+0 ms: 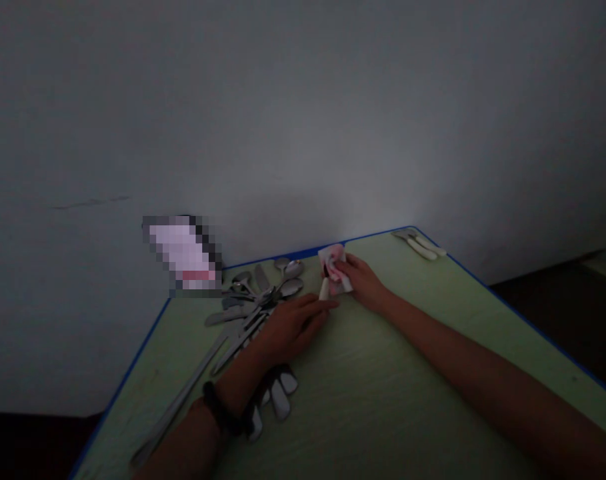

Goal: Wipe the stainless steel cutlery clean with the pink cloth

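My left hand [295, 327], with a dark band at the wrist, is closed around a utensil with a pale handle [324, 289]. The utensil's far end is hidden in a pink and white cloth [335, 265]. My right hand [361, 279] grips that cloth from the right, its fingers pressed into the folds. Beneath and left of my left hand lies a heap of metal cutlery, with spoons [291, 287] and knives [225, 316] spread outward.
Two utensils with white handles [423, 248] lie at the back right of the green table [397, 400]. A blurred-out phone-like object [183, 250] leans on the wall at the back left. One long utensil [183, 393] points to the front left.
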Action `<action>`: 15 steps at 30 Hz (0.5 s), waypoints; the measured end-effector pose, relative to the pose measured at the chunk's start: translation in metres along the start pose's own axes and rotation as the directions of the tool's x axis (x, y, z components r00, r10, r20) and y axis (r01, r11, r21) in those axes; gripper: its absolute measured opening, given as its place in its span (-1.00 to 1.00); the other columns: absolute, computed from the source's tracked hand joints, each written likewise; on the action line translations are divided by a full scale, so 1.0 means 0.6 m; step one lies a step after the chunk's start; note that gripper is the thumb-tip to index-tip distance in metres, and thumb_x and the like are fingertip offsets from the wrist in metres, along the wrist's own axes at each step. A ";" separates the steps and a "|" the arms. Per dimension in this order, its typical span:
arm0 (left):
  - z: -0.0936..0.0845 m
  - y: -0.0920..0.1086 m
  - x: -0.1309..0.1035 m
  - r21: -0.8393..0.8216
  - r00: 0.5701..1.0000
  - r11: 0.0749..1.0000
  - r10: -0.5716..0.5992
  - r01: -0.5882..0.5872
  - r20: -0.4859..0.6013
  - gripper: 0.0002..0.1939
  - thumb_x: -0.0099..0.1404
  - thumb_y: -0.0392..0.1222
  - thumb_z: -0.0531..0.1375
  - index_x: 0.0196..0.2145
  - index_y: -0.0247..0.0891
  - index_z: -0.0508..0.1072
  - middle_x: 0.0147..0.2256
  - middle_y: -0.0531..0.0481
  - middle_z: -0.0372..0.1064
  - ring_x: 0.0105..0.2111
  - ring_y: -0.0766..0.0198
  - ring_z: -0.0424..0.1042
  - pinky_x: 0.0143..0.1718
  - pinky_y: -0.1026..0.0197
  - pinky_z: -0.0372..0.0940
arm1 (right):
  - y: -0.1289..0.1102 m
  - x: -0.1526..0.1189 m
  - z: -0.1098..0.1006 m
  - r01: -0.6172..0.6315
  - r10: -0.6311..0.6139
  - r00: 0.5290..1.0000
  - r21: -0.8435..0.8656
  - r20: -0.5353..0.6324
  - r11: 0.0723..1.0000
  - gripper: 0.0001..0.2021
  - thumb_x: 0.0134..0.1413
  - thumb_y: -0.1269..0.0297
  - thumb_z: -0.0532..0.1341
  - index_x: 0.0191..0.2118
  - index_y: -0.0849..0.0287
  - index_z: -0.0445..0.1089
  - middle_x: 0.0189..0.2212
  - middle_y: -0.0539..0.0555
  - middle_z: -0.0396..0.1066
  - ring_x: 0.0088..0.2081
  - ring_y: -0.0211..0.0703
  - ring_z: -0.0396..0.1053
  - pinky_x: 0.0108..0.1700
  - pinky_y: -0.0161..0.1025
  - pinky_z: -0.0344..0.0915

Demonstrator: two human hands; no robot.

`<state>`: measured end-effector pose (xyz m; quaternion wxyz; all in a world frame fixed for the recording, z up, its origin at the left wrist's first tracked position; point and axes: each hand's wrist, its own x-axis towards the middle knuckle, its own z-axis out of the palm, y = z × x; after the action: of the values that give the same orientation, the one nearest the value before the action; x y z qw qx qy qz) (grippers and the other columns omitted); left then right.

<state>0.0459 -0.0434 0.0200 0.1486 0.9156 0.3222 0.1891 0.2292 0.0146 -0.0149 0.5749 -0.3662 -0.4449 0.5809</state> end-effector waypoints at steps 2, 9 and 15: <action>-0.001 0.002 0.001 -0.005 1.000 1.000 0.010 -0.010 0.006 -0.62 0.37 -0.20 -0.10 0.08 -0.15 0.29 -0.22 -0.08 0.33 -0.26 0.27 0.34 -0.22 0.25 0.25 | 0.000 -0.004 0.000 0.038 -0.034 0.999 -0.105 0.037 0.994 -0.72 -0.11 0.12 0.23 -0.27 0.17 0.34 -0.41 -0.01 0.41 -0.40 -0.26 0.31 -0.36 -0.32 0.19; -0.004 0.002 0.000 0.005 1.000 1.000 -0.006 0.006 0.024 -0.57 0.31 -0.22 -0.02 0.13 -0.13 0.22 -0.15 -0.08 0.32 -0.25 0.25 0.33 -0.19 0.20 0.25 | 0.008 -0.001 -0.002 0.015 -0.015 1.000 0.014 -0.005 1.000 -0.71 -0.12 0.12 0.25 -0.26 0.16 0.33 -0.36 0.02 0.42 -0.36 -0.24 0.35 -0.29 -0.28 0.25; -0.005 0.000 -0.002 -0.019 0.999 1.000 0.002 -0.001 0.032 -0.55 0.26 -0.25 0.02 0.12 -0.14 0.24 -0.24 -0.05 0.34 -0.31 0.28 0.33 -0.25 0.24 0.25 | 0.010 0.003 -0.004 -0.002 0.001 1.000 0.034 0.029 0.999 -0.67 -0.14 0.08 0.27 -0.26 0.16 0.33 -0.41 0.00 0.41 -0.42 -0.26 0.34 -0.32 -0.27 0.27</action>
<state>0.0437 -0.0434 0.0223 0.1622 0.9173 0.3173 0.1775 0.2294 0.0168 -0.0211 0.5741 -0.3480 -0.4429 0.5942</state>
